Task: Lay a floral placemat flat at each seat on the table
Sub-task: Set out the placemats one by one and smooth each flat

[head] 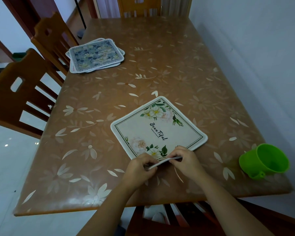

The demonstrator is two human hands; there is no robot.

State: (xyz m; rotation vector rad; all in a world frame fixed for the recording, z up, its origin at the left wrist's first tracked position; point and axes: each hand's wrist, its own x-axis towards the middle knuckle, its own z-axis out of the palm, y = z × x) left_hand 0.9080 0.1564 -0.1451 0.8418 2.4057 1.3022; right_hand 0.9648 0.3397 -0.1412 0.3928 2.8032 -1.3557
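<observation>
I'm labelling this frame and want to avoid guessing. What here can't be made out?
Head view:
The stack of placemats: the count; the top mat covers the rest.
The white floral placemat: its near corner, hidden by the left hand and right hand pinching it.
The small print under its "Beautiful" lettering: too small.
The near chair: cut off by the bottom edge.

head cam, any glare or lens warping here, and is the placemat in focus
Head view: dim, bluish light. The wide-angle lens bows the table edges and the chairs at left. There are small bright glare spots on the floor and a soft sheen on the table's far end. The placemat is sharp, with readable lettering.
</observation>
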